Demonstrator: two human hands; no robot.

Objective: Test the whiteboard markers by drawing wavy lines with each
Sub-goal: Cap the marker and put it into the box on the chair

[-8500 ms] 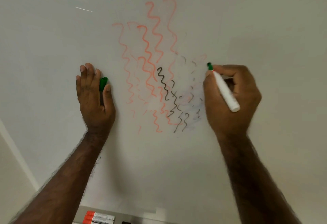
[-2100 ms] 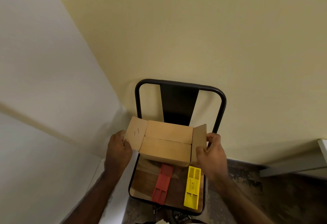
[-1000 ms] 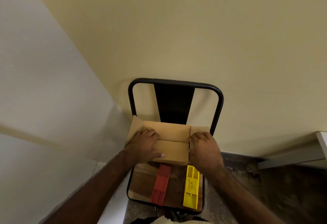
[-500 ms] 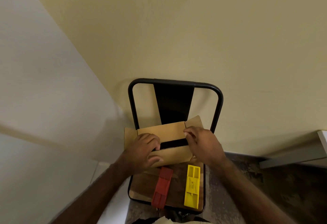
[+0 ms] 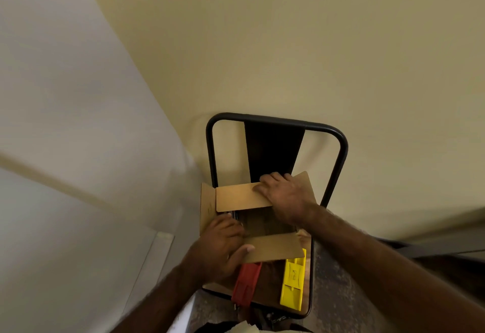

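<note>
Wall panel, pale grey, is recorded at far left, with a cream wall behind the scene.

Cardboard box is set on the seat of a black-framed chair and is being opened. Its left side flap is folded outward. The far flap is lifted back; the near flap is folded down toward the viewer.

Left hand is placed at the near left corner of the box, thumb laid on the near flap and fingers curled over the flap edge into the opening, so that the flap is gripped.

Right hand is laid on the far flap and right side flap, fingers bent over the cardboard's back edge; the flap is held back by it.

Red plastic piece and yellow plastic piece lie flat on the seat just in front of the box, the near flap overlapping their upper ends.

Whiteboard markers are not in view. Dark shapes are noted inside the opening, too dim to identify; whether markers are kept there cannot be told.

Risks, as judged: the box could be tipped or slid off the seat if the flaps are pulled unevenly, and the red and yellow pieces could be knocked to the floor by the near flap or the left wrist.
</note>
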